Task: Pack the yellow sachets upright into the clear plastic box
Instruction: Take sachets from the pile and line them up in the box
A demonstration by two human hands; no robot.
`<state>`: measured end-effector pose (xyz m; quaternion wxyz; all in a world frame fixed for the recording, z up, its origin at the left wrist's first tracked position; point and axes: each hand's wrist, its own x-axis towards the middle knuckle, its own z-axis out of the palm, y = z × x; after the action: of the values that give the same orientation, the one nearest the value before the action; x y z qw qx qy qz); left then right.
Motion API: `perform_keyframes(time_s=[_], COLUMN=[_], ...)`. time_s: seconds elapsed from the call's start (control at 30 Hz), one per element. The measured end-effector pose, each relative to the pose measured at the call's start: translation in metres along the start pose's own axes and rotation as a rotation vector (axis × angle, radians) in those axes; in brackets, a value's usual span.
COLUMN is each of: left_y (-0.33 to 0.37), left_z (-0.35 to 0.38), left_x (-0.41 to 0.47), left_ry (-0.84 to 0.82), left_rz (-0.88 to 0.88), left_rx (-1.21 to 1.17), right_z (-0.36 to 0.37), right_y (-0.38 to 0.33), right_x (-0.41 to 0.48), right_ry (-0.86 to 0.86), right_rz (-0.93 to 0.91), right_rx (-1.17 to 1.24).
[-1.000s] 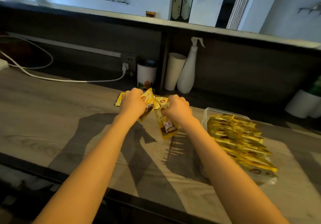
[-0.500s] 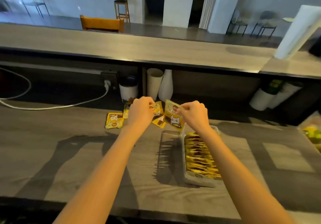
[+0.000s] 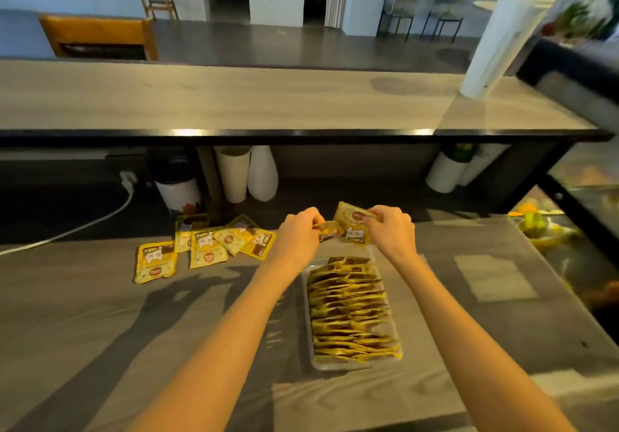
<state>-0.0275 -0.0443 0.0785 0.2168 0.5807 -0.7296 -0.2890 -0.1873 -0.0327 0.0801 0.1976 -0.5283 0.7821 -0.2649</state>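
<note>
Right grip pinches sachet at top corner; left grip pinches second sachet. Both hang above far end of clear box — packed row directly below, running toward person, nearer right grip.

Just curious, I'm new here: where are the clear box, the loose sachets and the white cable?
clear box [image 3: 355, 365], head view, near rim.
loose sachets [image 3: 207, 248], head view, face of a middle one.
white cable [image 3: 83, 226], head view, mid-length.

No legible text; print on yellow sachets too small, blurred to read.
</note>
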Motion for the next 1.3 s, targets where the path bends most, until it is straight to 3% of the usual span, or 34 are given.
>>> perform_keyframes(time_s=[0.4,0.53,0.73,1.1,1.3], left_y=[-0.013,-0.018,-0.031,-0.041,-0.048], left_z=[0.045,0.057,0.067,0.064,0.061], left_x=[0.032,0.036,0.037,0.042,0.049], left_ry=[-0.174,-0.289,-0.417,-0.507,-0.683], left_rz=[-0.176,-0.222,-0.142,-0.149,0.003], left_rx=[0.029,0.159,0.195,0.004,0.101], right_z=[0.01,0.018,0.032,0.049,0.039], right_y=[0.034,0.04,0.051,0.072,0.069], right_x=[0.038,0.042,0.045,0.053,0.057], right_ry=[-0.21,-0.265,-0.403,-0.619,-0.737], right_rz=[0.056,0.055,0.004,-0.142,-0.212], right_rx=[0.088,0.114,0.075,-0.321,-0.377])
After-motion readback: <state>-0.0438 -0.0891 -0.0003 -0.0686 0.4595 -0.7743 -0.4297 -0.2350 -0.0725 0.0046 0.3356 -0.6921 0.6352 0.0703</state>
